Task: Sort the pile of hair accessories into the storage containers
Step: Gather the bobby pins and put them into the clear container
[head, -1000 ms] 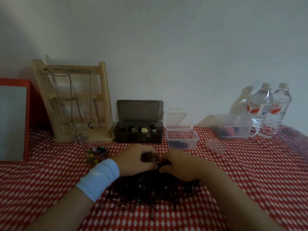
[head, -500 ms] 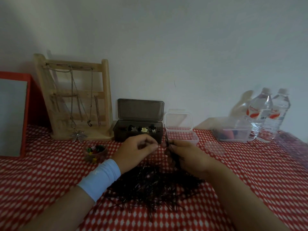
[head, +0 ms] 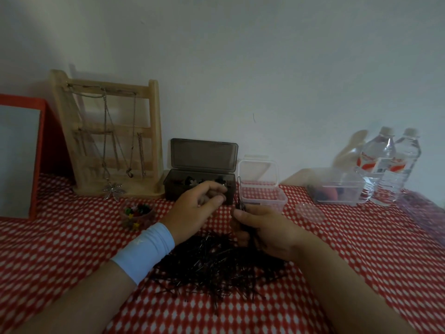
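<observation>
A second ago both hands were sunk in the pile of thin black metal hairpins [head: 216, 266], knuckles touching. Now they have risen clear of it, at centre frame. The right hand [head: 265, 229] grips a small sheaf of pins [head: 240, 196], fingers curled tight around it. One looped pin tip stands above the fist, just in front of the clear plastic tub [head: 263, 201] with its lid hinged back. The left hand [head: 198, 208], above a pale blue wristband [head: 144, 251], has drawn apart from the right. Its thumb and forefinger are nearly closed, but whether they pinch a pin I cannot tell.

I judge that a batch has been gathered and is being squared up for that tub, which already holds something dark. Most of the pile remains at lower centre on the red-and-white chequered cloth [head: 72, 249]. The pins are stiff, slick, springy wires, tangled and likely to snag. Left of the tub sits a smoky translucent hinged box [head: 199, 189] holding flower clips.
</observation>
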Motion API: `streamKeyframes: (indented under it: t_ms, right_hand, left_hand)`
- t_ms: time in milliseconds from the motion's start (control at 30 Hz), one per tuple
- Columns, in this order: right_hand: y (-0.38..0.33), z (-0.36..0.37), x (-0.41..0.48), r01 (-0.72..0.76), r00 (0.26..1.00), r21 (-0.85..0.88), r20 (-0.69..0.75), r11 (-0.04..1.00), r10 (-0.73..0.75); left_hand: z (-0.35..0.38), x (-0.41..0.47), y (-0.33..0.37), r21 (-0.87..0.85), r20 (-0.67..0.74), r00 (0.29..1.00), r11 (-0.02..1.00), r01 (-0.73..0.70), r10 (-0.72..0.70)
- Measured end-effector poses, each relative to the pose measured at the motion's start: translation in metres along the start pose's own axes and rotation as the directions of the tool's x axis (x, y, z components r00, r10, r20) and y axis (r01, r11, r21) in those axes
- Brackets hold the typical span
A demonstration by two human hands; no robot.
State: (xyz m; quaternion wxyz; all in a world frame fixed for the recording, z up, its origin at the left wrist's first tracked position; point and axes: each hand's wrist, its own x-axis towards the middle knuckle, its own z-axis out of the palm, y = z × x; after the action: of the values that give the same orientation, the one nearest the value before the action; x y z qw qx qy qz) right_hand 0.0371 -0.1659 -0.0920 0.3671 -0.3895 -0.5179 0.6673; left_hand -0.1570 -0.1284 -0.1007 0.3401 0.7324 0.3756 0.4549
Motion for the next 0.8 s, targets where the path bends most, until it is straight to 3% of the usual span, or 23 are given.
streamKeyframes:
  t_ms: [167, 267, 467, 567, 667, 800]
  right_hand:
    - [0.0, 0.003, 0.0, 0.032, 0.999, -0.228, 0.044, 0.973, -0.023]
    - [0.002, 0.005, 0.002, 0.059, 0.998, -0.243, 0.041, 0.968, -0.05]
    - [0.007, 0.004, 0.007, 0.033, 0.999, -0.08, 0.032, 0.996, -0.03]
    - [0.007, 0.005, 0.008, 0.006, 0.999, 0.032, 0.046, 0.999, -0.008]
    - [0.005, -0.002, 0.007, -0.039, 0.984, 0.111, 0.177, 0.993, 0.019]
    - [0.004, -0.013, 0.004, -0.125, 0.896, 0.336, 0.443, 0.934, -0.04]
  left_hand:
    - [0.006, 0.002, 0.017, -0.121, 0.074, 0.995, 0.991, -0.065, 0.074]
    - [0.007, 0.006, 0.021, -0.094, 0.043, 0.995, 0.992, -0.085, 0.089]
    - [0.008, 0.006, 0.018, 0.028, 0.118, 0.991, 0.997, -0.073, 0.07]
    - [0.007, 0.009, 0.019, 0.027, 0.089, 0.994, 0.997, -0.072, 0.069]
    - [0.007, 0.012, 0.018, -0.003, -0.009, 0.999, 0.999, -0.045, 0.045]
    - [0.009, 0.011, 0.015, -0.064, -0.034, 0.999, 0.998, 0.002, -0.004]
